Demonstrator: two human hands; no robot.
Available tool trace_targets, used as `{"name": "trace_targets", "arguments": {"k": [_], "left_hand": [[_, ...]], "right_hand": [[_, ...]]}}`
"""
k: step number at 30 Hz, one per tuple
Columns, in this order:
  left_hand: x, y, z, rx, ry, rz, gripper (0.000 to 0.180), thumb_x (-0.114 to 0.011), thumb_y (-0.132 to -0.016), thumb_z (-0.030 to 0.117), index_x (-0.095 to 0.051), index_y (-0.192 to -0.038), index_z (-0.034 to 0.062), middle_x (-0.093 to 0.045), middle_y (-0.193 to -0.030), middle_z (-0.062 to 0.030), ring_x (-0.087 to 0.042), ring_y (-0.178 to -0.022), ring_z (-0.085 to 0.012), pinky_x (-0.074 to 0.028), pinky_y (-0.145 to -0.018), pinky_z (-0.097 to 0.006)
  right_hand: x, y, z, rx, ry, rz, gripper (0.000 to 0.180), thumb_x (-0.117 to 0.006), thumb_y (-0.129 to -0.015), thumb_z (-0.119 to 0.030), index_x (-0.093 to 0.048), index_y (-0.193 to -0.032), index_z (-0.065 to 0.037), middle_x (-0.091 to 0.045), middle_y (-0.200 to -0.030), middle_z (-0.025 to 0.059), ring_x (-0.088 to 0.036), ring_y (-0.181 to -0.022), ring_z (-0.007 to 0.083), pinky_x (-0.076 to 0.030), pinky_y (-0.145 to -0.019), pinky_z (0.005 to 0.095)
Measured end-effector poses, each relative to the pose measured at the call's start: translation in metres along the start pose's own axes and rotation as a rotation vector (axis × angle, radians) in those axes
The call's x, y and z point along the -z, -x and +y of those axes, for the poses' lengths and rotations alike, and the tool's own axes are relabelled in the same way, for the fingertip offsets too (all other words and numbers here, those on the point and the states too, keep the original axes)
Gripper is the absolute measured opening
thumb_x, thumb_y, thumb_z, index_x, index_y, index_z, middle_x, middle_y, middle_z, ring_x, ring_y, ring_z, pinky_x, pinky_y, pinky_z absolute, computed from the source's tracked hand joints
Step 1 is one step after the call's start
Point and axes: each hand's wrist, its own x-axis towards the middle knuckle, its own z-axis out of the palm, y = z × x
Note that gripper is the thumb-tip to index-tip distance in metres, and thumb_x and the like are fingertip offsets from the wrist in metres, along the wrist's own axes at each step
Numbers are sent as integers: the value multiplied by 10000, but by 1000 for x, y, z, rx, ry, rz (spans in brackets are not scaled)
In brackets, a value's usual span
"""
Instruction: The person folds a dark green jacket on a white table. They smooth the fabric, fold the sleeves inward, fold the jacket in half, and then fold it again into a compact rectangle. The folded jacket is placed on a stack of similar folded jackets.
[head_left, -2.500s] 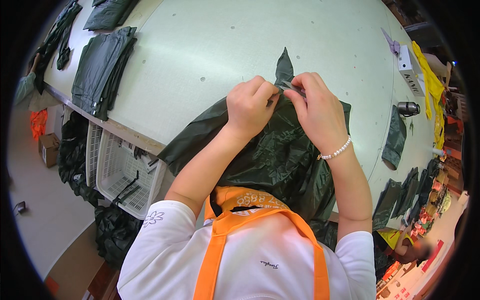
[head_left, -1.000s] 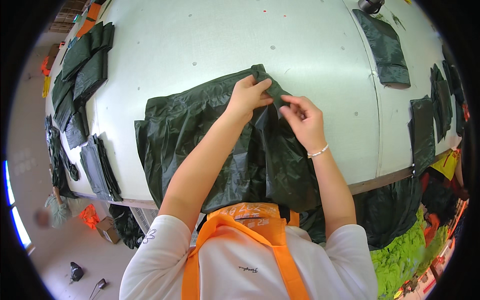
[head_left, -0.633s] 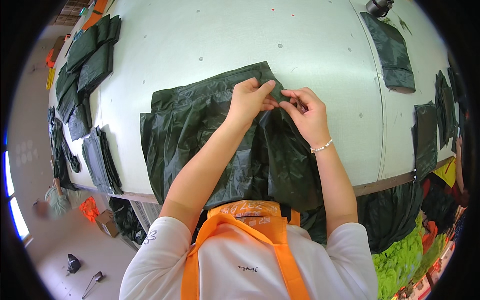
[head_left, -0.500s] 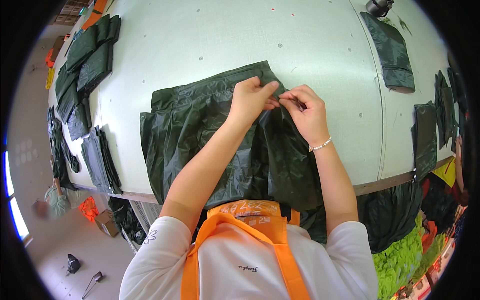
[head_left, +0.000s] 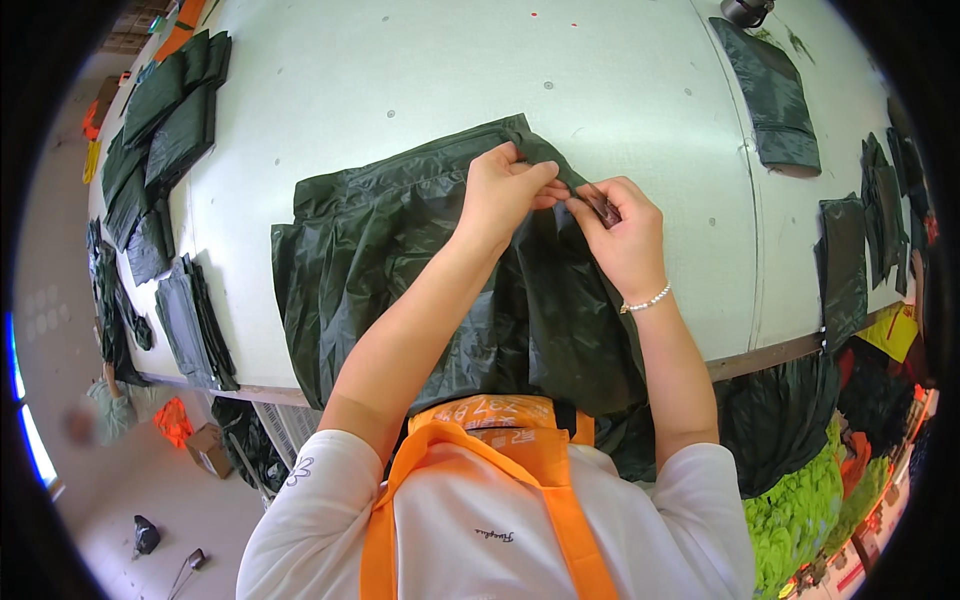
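Hands meet at the far edge of a dark green garment (head_left: pixel 400 270) spread flat on a white worktable (head_left: pixel 400 90). The left hand (head_left: pixel 500 190) has its fingers curled closed, pinching a fold of the thin, shiny fabric at the garment's top edge. The right hand (head_left: pixel 625 235) sits just beside it, fingertips touching the left hand's; its thumb and fingers are closed on a small dark object (head_left: pixel 603 207), too small to identify, held against the same fold. A white bead bracelet (head_left: pixel 645 300) circles the right wrist.

The garment lies across the middle of the table, its gathered top edge farthest from the person and its lower part hanging over the near table edge below the forearms. Its fabric is creased.

Surroundings:
- Stacked dark green folded pieces (head_left: pixel 165 130) lie at the table's left side, with further pieces (head_left: pixel 190 320) near the left front edge.
- A folded dark green piece (head_left: pixel 770 95) lies at the far right of the table; others (head_left: pixel 845 265) lie along the right edge.
- Bright green fabric (head_left: pixel 800 510) lies below the table at lower right.
- The person wears a white shirt with orange apron straps (head_left: pixel 470 480).
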Motion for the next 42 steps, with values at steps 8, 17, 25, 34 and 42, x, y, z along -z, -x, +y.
{"name": "trace_targets", "arguments": {"k": [8, 17, 25, 34, 42], "left_hand": [[7, -1, -4, -14, -39, 6, 172, -641, -844, 75, -555, -942, -37, -667, -767, -123, -667, -679, -157, -531, -588, -211], [8, 2, -1, 41, 55, -49, 170, -636, -857, 96, -551, -954, -14, -664, -790, -114, -666, -690, -159, -528, -609, -214], [10, -2, -10, 93, 144, 0, 172, -626, -877, 114, -528, -946, -9, -654, -812, -119, -663, -720, -162, -530, -621, -219], [8, 0, -7, 60, 124, -31, 171, -628, -880, 121, -519, -951, 8, -657, -800, -109, -660, -718, -156, -525, -627, -224], [10, 1, -9, 70, 143, -43, 161, -628, -879, 118, -523, -944, 14, -659, -795, -102, -657, -715, -149, -519, -644, -229]], "right_hand": [[12, -22, 11, -204, -203, -331, 139, -669, -837, -93, -596, -795, 17, -589, -683, 27, -497, -592, 76, -421, -572, 232], [4, -50, 8, 30, 122, -116, 130, -603, -889, -109, -517, -893, -12, -585, -718, 75, -549, -638, 146, -451, -610, 274], [32, -19, -6, -146, 37, -296, 193, -590, -909, -168, -517, -981, -6, -561, -805, 73, -507, -661, 126, -444, -628, 263], [15, -8, -1, -36, -44, -186, 162, -655, -858, -122, -567, -901, 7, -588, -842, 83, -576, -683, 166, -481, -622, 280], [8, -11, -2, -21, -72, -182, 152, -660, -852, -106, -572, -901, 9, -587, -842, 82, -578, -683, 158, -483, -613, 271]]}}
